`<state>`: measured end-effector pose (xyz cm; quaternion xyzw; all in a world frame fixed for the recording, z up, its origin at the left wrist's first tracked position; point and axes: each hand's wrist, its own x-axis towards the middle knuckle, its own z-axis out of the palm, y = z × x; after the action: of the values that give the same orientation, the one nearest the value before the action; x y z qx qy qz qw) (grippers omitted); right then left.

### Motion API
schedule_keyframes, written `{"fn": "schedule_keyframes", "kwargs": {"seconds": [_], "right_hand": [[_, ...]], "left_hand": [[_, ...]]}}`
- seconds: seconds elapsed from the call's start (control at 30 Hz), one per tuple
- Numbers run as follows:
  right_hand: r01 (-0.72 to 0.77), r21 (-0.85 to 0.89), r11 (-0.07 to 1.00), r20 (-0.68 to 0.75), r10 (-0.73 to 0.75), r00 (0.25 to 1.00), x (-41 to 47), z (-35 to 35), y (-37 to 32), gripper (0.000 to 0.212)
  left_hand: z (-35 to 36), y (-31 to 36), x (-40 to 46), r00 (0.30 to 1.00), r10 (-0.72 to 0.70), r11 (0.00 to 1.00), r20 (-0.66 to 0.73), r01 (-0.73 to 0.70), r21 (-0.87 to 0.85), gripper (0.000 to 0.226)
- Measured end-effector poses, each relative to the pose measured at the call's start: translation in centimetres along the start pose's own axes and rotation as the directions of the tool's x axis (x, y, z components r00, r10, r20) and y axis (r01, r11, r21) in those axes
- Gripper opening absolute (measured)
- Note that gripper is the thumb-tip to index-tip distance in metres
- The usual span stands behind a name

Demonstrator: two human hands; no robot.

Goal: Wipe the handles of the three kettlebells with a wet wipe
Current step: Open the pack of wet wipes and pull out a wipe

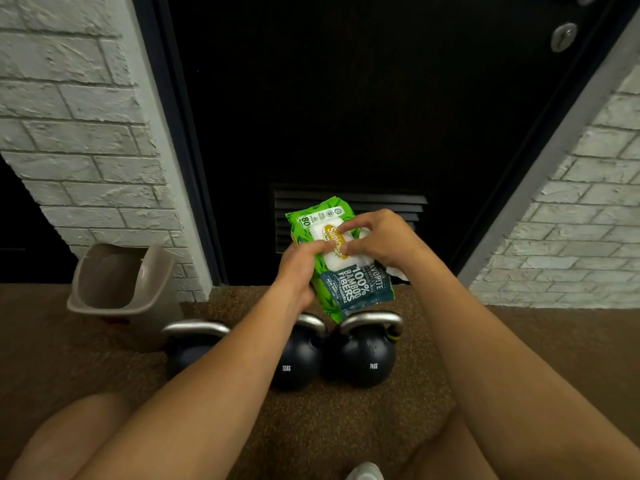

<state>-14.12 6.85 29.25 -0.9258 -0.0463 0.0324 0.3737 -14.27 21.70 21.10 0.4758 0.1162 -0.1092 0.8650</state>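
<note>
The left hand grips the green wet-wipe pack along its left edge, thumb laid over the front beside the white lid. The right hand is on the pack too, its fingertips pressed on the white lid and its label; a bit of white wipe shows under the heel of this hand at the pack's right edge, though whether the hand is pinching it cannot be told. The pack is held up in the air, tilted, with its dark blue printed end pointing down toward the floor.

Directly below the pack, three black kettlebells stand in a row on the brown carpet, close to each other. The left kettlebell is partly hidden by the left forearm, the middle kettlebell shows white weight lettering, and the right kettlebell has a yellow-green band at the base of its handle. All three have silvery handles, and neither hand touches them.

Farther left, near the white brick wall, a beige waste bin stands on the carpet. Behind the kettlebells is a dark door with a louvred vent low down.
</note>
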Motion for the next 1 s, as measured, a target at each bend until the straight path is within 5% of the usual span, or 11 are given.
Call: {"fn": "schedule_keyframes", "kwargs": {"seconds": [0.13, 0.27, 0.4, 0.53, 0.73, 0.8, 0.9, 1.0], "right_hand": [[-0.17, 0.317, 0.933, -0.122, 0.218, 0.968, 0.4, -1.5, 2.3, 0.045], [-0.393, 0.612, 0.687, 0.101, 0.425, 0.9, 0.4, -3.6, 5.1, 0.032], [-0.511, 0.591, 0.624, 0.285, 0.432, 0.856, 1.5, -3.3, 8.4, 0.052], [-0.557, 0.582, 0.592, 0.358, 0.428, 0.83, 2.0, -2.4, 10.7, 0.047], [-0.498, 0.686, 0.531, 0.302, 0.415, 0.858, 3.4, -1.7, 14.1, 0.034], [-0.475, 0.717, 0.511, 0.262, 0.434, 0.862, 4.0, -1.6, 14.9, 0.032], [-0.441, 0.77, 0.462, 0.199, 0.482, 0.853, 4.7, -1.2, 16.0, 0.027], [-0.385, 0.834, 0.394, 0.129, 0.54, 0.832, 5.8, -0.7, 17.0, 0.024]], "left_hand": [[1.0, -1.2, 1.8, 0.999, 0.024, 0.998, -0.023, -0.023, 0.051, 0.043], [2.2, -2.3, 3.5, 1.0, 0.02, 0.999, 0.003, -0.02, 0.026, 0.05], [3.5, -3.7, 5.2, 0.993, -0.028, 0.999, 0.114, 0.03, -0.013, 0.06], [4.8, -4.6, 7.2, 0.984, -0.046, 0.997, 0.17, 0.035, 0.071, 0.057], [6.4, -6.1, 9.5, 0.992, 0.031, 0.978, 0.123, -0.055, 0.199, 0.059], [6.8, -7.1, 9.2, 0.967, 0.254, 0.916, 0.023, -0.248, 0.315, 0.062], [6.4, -9.1, 9.2, 0.767, 0.641, 0.638, 0.007, -0.538, 0.55, 0.049], [6.8, -11.0, 8.9, 0.854, 0.47, 0.635, 0.22, -0.501, 0.587, 0.03]]}}
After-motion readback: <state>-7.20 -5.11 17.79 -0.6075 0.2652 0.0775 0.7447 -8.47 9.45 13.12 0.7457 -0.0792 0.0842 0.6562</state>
